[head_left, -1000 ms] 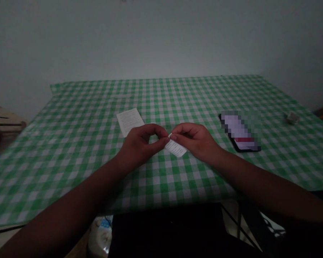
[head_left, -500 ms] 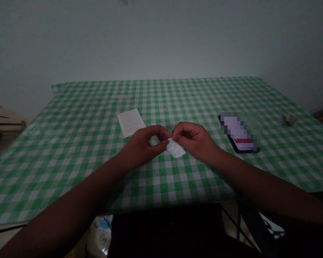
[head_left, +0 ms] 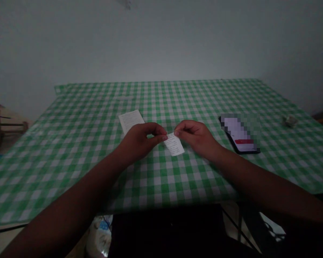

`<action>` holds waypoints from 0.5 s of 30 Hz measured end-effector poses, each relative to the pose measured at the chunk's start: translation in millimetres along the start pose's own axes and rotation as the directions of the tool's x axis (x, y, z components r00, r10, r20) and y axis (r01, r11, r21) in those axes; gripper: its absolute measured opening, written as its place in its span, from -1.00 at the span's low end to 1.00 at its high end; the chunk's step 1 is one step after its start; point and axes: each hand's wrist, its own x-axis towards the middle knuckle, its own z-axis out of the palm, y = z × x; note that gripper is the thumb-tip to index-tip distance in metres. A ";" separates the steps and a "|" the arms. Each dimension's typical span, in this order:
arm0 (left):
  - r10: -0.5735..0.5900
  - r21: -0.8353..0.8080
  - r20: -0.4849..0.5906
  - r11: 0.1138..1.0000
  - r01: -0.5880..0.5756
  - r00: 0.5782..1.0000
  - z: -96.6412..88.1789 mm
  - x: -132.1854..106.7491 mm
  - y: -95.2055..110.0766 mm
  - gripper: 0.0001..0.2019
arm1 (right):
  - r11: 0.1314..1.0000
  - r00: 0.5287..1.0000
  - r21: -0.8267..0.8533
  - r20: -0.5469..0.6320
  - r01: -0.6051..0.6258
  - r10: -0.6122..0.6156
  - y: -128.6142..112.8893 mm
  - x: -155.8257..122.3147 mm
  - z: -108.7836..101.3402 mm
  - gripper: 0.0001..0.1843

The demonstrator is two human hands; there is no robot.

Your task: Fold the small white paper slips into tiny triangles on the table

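Observation:
A small slip of paper (head_left: 174, 146) with lines of print hangs between my hands above the tablecloth. My left hand (head_left: 144, 139) pinches its upper left corner between thumb and fingertips. At the upper right corner, my right hand (head_left: 196, 136) grips it in the same way. Behind my left hand lies a larger printed sheet (head_left: 130, 120), partly covered by that hand.
A green and white checked tablecloth (head_left: 156, 190) covers the table. To the right lies a phone (head_left: 240, 138) with its screen lit and partly blurred. Farther right sits a small object (head_left: 290, 121) I cannot make out. A pale wall (head_left: 161, 43) stands behind.
My fingertips have moved slightly apart along the slip's top edge. The slip now shows more of its printed face and looks flatter.

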 end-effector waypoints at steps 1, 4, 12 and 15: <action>0.005 -0.007 0.009 1.000 -0.004 1.000 -0.3 0.0 -0.1 -0.91 | 1.000 1.000 0.001 0.000 -0.002 0.002 0.2 0.3 -0.4 -0.84; 0.019 -0.027 0.033 0.999 -0.018 0.999 -1.8 0.0 -1.4 -0.90 | 1.000 1.000 -0.003 -0.005 -0.003 0.003 0.4 0.9 -1.5 -0.81; 0.119 0.186 0.017 0.975 -0.120 0.993 -5.3 -1.9 1.2 -0.90 | 0.997 0.999 -0.063 0.021 0.037 -0.036 4.6 -0.2 -0.6 -0.85; 0.127 0.212 0.003 0.969 -0.125 0.992 -4.6 -2.6 2.5 -0.91 | 0.994 0.998 -0.097 0.025 0.053 -0.051 7.3 0.3 -1.4 -0.86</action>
